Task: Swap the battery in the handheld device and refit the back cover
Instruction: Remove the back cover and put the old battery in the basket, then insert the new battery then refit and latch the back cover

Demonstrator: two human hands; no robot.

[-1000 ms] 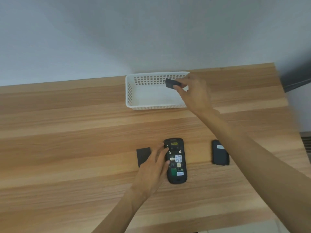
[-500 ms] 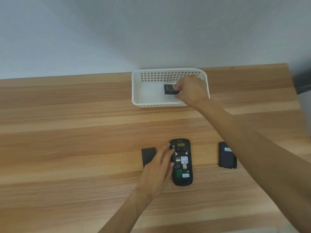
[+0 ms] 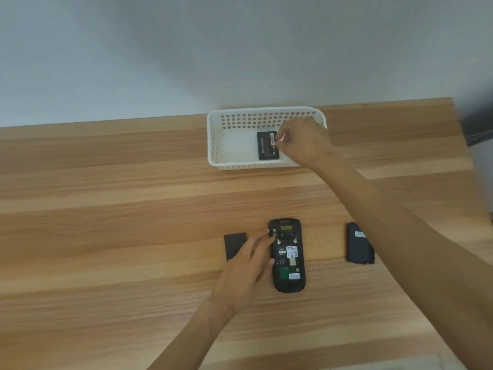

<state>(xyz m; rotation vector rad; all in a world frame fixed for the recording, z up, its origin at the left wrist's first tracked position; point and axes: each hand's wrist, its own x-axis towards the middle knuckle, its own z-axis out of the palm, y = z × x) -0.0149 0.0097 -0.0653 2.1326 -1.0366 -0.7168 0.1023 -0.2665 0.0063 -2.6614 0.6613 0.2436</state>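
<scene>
The black handheld device [image 3: 288, 259] lies back-up on the wooden table, its battery bay uncovered and showing labels and a green board. My left hand [image 3: 248, 268] rests flat against its left side, fingertips on the upper left corner. A dark flat battery [image 3: 234, 244] lies just left of that hand, partly under it. The black back cover [image 3: 358, 244] lies to the device's right, beside my right forearm. My right hand [image 3: 302, 144] reaches into the white basket [image 3: 213, 148]; its fingertips pinch the right edge of another battery [image 3: 266, 146] lying flat on the basket floor.
The perforated basket stands at the table's far edge against a grey wall. The table's right edge [image 3: 464, 166] is near, with a dark object [image 3: 478, 126] beyond it. Bare wood stretches to the left and in front.
My right hand has lowered the battery from above the basket's rim down onto the basket floor. My left hand has stayed on the device.
</scene>
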